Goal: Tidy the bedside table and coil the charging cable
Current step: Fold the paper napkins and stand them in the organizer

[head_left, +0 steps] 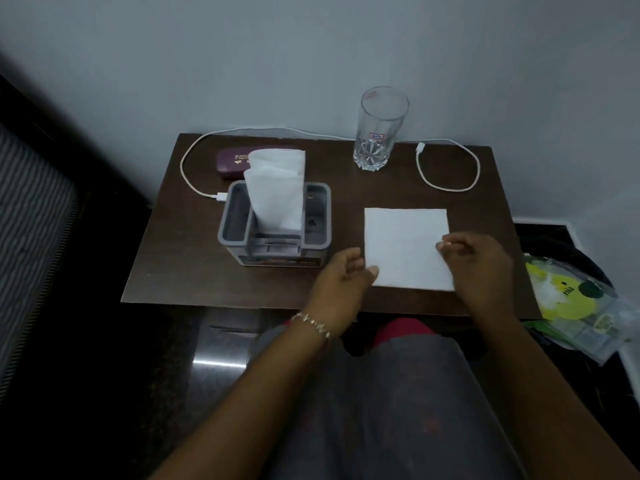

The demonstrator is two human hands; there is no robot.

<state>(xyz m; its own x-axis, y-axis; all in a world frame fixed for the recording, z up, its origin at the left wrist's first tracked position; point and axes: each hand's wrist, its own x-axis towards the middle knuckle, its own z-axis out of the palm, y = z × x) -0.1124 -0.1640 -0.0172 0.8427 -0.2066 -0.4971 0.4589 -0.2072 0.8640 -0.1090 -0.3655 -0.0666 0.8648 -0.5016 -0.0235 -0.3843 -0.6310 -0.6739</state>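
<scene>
A white folded tissue (405, 242) lies flat on the brown bedside table (194, 271), front right. My left hand (341, 275) hovers at its left front corner, fingers loosely curled, thumb tip touching the edge. My right hand (474, 261) rests over its right edge, fingers bent; I cannot tell whether it pinches the tissue. A white charging cable (185, 161) runs uncoiled along the table's back edge, one plug beside the grey tissue holder (273, 244), the other end looping at the back right.
A tall empty glass (379, 129) stands at the back. A maroon spectacle case (232, 164) lies behind the holder, which has tissues sticking up. A bed edge (31, 237) is at the left. Plastic bags (571, 299) sit on the floor right of the table.
</scene>
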